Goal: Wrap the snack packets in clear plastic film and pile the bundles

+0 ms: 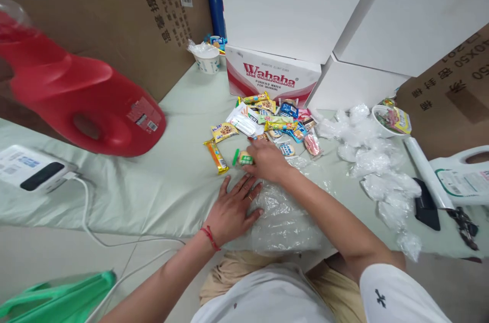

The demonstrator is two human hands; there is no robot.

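My right hand (266, 159) reaches in from the right, its thumb and fingers closed around a small green-wrapped snack (245, 158). Just below it, my left hand (236, 209) lies flat with fingers spread, the thumb over the edge of a large clear plastic bag (286, 218). An orange snack bar (216, 156) and a yellow cookie packet (224, 131) rest to the left of the green one. Beyond my right hand is a pile of small packets, among them a white packet (243, 119), a yellow bar (280, 126) and a pink packet (312, 143).
A Wahaha carton (273, 76) stands behind the packets under white boxes. Crumpled clear bags (369, 152) and a bowl (392, 122) lie right. On the left are a red jug (95, 104) and a white device (32, 169) with a cable. A paper cup (207, 60) stands at the back.
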